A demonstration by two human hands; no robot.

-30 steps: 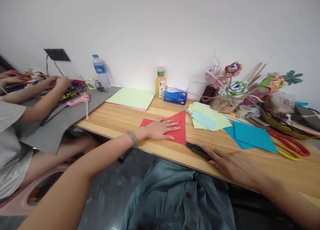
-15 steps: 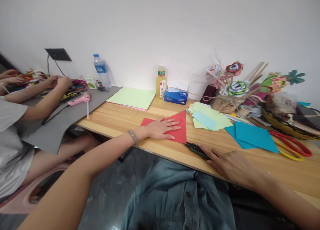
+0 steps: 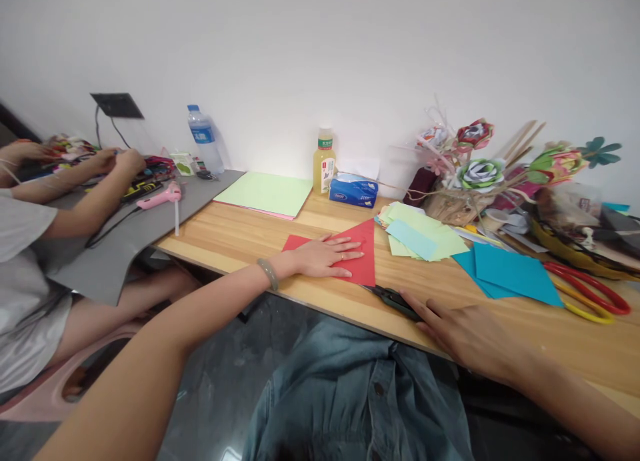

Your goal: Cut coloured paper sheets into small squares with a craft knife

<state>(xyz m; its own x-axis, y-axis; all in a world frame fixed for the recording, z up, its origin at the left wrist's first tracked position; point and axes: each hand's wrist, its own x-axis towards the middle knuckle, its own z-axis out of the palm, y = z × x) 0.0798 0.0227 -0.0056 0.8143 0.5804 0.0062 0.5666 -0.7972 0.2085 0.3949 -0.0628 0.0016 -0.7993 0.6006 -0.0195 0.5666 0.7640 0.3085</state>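
My left hand (image 3: 327, 257) lies flat and palm down on a folded-looking sheet of red paper (image 3: 367, 247), its fingers stretched out and spread. The paper rests on the wooden table. Beside its lower right corner is a slim tool with a dark green and black handle (image 3: 395, 301). The tool's thin metal tip meets the paper's near edge; its exact kind is unclear. My right hand (image 3: 455, 324) is low at the table's front edge, thumb and fingers around the rear end of that handle.
Light green and blue paper pieces (image 3: 420, 231), teal sheets (image 3: 515, 274) and red and yellow handle loops (image 3: 590, 287) lie to the right. Paper flowers (image 3: 480, 174), a tissue pack (image 3: 353, 191) and a juice bottle (image 3: 325, 164) stand behind. At left, a co-worker's hands (image 3: 127, 164) are near a pink glue gun (image 3: 160, 197).
The view has shifted very slightly. Both hands, the red paper and the dark-handled tool keep the same places relative to each other.
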